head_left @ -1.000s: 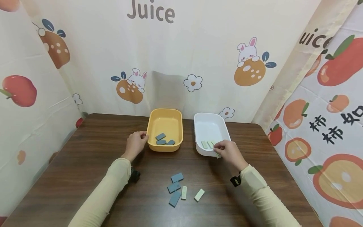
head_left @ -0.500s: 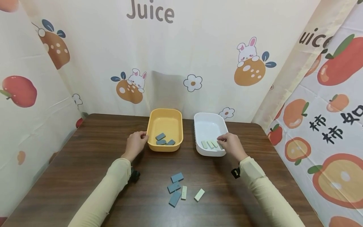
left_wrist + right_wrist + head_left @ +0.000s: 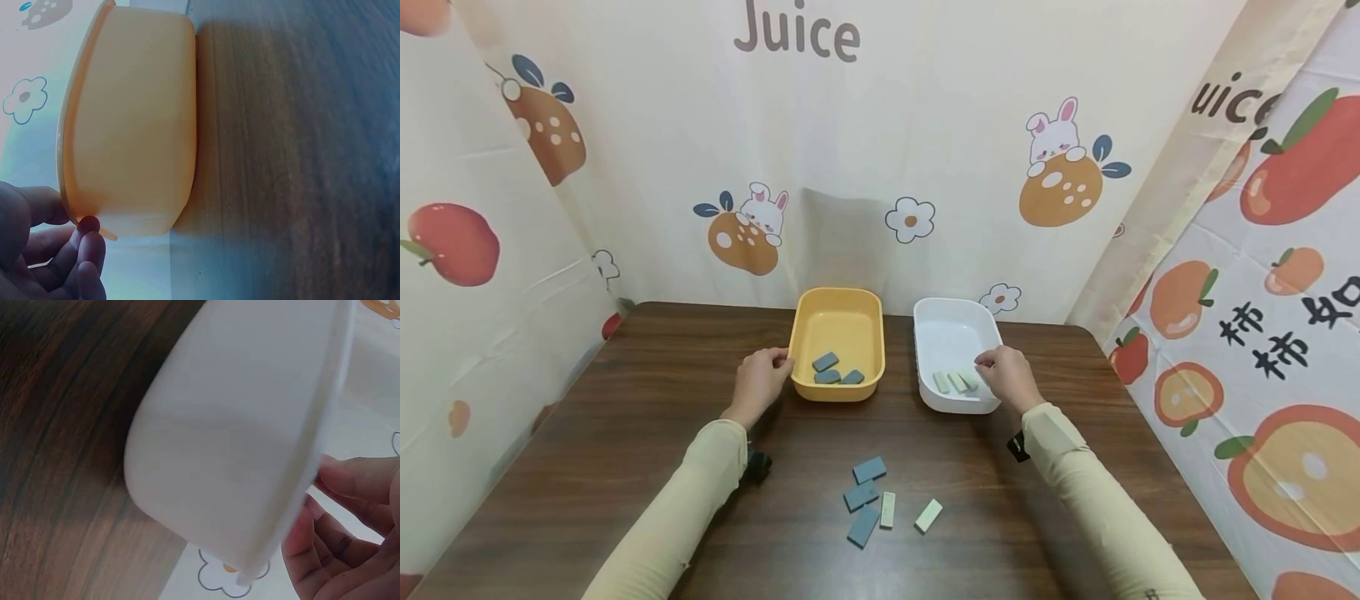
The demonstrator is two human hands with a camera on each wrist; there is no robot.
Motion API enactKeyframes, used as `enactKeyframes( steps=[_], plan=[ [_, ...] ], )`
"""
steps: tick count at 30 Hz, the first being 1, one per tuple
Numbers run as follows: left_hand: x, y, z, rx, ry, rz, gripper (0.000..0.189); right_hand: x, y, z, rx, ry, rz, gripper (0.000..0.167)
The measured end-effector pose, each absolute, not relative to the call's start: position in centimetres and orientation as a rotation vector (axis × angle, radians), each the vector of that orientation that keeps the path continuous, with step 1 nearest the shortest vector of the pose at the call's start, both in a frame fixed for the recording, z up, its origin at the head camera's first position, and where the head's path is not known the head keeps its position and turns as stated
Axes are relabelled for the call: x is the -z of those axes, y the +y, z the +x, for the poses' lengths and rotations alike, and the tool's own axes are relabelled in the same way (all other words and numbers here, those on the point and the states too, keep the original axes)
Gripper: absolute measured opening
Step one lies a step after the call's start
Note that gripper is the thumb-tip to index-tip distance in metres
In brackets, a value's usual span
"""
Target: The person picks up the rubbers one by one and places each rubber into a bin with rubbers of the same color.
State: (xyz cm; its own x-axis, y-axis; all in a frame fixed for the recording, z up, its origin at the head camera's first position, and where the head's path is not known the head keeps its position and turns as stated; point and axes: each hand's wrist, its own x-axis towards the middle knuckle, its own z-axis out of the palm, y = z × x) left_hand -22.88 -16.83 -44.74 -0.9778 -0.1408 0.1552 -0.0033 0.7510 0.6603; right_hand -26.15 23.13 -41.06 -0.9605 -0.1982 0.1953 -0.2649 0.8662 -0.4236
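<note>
Only the head view shows flat slate-blue blocks (image 3: pixel 825 362) in the yellow tray (image 3: pixel 837 323), left, whose rim the left hand (image 3: pixel 757 383) pinches; whether the right hand (image 3: pixel 1009 377) grips the white tray (image 3: pixel 949 335), right, I can't tell.

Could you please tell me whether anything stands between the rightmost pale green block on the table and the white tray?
Nothing visible lies between that pale green block and the white tray, apart from the tray's own near wall. The right hand is off to the right of that path.

The left grip (image 3: pixel 50 247) pinches the rim (image 3: pixel 65 137) of a yellow-orange tub (image 3: pixel 134 119).
</note>
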Motion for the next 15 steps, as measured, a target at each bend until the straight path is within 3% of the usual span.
enactKeyframes(
  steps=[15],
  plan=[
    [44.7, -16.9, -22.9, 1.029, -2.767, 0.105, 0.034, 42.9, 22.0, -28.4, -0.572, -3.047, 0.226, 0.021]
  ],
)
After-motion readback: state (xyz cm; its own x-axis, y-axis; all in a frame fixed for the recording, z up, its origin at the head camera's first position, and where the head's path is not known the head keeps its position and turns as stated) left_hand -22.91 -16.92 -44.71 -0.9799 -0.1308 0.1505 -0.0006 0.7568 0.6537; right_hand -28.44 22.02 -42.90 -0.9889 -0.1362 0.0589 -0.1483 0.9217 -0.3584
